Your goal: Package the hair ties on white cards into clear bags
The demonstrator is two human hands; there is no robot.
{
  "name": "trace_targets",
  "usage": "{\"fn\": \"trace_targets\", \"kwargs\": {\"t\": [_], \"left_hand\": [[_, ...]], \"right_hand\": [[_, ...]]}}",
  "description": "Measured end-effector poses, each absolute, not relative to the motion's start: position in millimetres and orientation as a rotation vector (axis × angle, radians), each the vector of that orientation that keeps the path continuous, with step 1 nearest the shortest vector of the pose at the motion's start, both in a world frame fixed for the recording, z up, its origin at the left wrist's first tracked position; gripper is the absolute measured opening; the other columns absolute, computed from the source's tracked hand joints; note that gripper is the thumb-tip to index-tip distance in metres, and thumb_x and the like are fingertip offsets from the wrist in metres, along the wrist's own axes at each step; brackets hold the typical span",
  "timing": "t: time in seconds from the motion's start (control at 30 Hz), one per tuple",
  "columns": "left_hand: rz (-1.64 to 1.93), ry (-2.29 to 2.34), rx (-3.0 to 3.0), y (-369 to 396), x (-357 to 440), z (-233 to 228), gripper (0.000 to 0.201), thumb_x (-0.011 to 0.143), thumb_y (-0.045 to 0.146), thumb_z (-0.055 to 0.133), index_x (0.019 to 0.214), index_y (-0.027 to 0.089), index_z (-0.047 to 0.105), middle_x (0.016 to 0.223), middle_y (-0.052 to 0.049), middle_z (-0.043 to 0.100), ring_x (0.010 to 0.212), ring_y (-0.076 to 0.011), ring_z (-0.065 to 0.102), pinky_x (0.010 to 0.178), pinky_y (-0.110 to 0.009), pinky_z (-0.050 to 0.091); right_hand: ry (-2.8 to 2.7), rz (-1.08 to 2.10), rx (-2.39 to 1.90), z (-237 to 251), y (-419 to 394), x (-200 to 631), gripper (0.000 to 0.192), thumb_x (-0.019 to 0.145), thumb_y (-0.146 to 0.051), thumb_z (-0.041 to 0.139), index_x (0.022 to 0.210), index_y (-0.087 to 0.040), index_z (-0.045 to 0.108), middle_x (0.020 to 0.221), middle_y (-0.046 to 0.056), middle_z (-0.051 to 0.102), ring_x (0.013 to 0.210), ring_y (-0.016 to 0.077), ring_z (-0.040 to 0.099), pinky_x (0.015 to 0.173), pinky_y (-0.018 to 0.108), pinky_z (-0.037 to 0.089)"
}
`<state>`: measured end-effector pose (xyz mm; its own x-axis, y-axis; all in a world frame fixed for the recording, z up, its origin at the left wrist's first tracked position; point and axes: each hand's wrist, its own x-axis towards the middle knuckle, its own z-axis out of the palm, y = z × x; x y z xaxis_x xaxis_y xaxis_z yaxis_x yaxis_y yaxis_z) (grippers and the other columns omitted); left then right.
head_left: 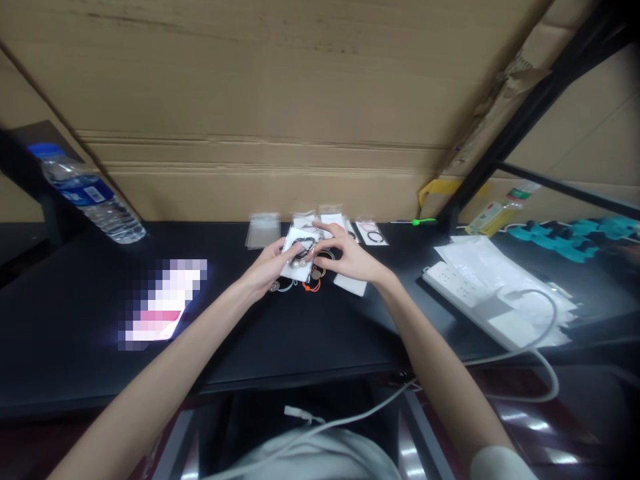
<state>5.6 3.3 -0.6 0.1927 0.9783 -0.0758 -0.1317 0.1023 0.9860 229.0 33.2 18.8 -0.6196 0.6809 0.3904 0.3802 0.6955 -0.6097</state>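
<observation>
My left hand point(270, 267) grips a small clear plastic bag with a white card point(293, 270) from its left side, thumb on top. A dark beaded bracelet point(301, 248) lies against the card. At the right edge of the bag, my right hand point(345, 253) pinches with thumb and a bent finger, while another finger is raised above. Under and beside the hands lie an orange cord bracelet point(313, 287), a pale bracelet point(286, 287) and a white card point(351, 285). Behind them sit bagged bracelets on cards point(371, 233) and a stack of clear bags point(263, 231).
A lit phone, pixelated point(163, 303), lies on the black table point(280, 347) at left, near a water bottle point(95, 193). On the right are a power strip point(450, 283), white plastic bags point(480, 260), a drink bottle point(500, 212) and teal pieces point(555, 241). Cardboard point(270, 100) stands behind.
</observation>
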Motion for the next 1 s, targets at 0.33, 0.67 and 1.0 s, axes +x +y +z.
{"fn": "trace_targets", "kwargs": {"t": [0.33,0.67,1.0], "left_hand": [[1.088,0.943,1.038,6.7,4.8,-5.0,0.046,0.089,0.041,0.081,0.129,0.02,0.072,0.124,-0.013,0.076,0.096,-0.0209,0.074,0.079,-0.03,0.058],[1.101,0.98,1.098,2.8,7.6,-0.4,0.052,0.082,0.038,0.087,0.127,0.018,0.071,0.115,-0.011,0.078,0.091,-0.0197,0.073,0.077,-0.028,0.055],[1.186,0.998,1.1,3.5,9.4,-4.0,0.055,0.079,0.039,0.09,0.126,0.02,0.069,0.108,-0.007,0.076,0.087,-0.0174,0.07,0.075,-0.028,0.053]], "right_hand": [[-2.287,0.651,-0.874,21.1,30.6,229.9,0.019,0.091,-0.025,0.076,0.108,-0.032,0.081,0.167,0.002,0.042,0.158,0.0304,0.034,0.129,0.058,0.025],[-2.269,0.639,-0.877,19.6,29.4,226.8,0.019,0.088,-0.046,0.082,0.096,-0.029,0.081,0.162,0.005,0.047,0.156,0.0315,0.038,0.128,0.059,0.025],[-2.212,0.623,-0.882,7.1,32.5,217.6,0.013,0.087,-0.04,0.084,0.092,-0.029,0.081,0.16,0.005,0.051,0.151,0.03,0.045,0.125,0.054,0.032]]}}
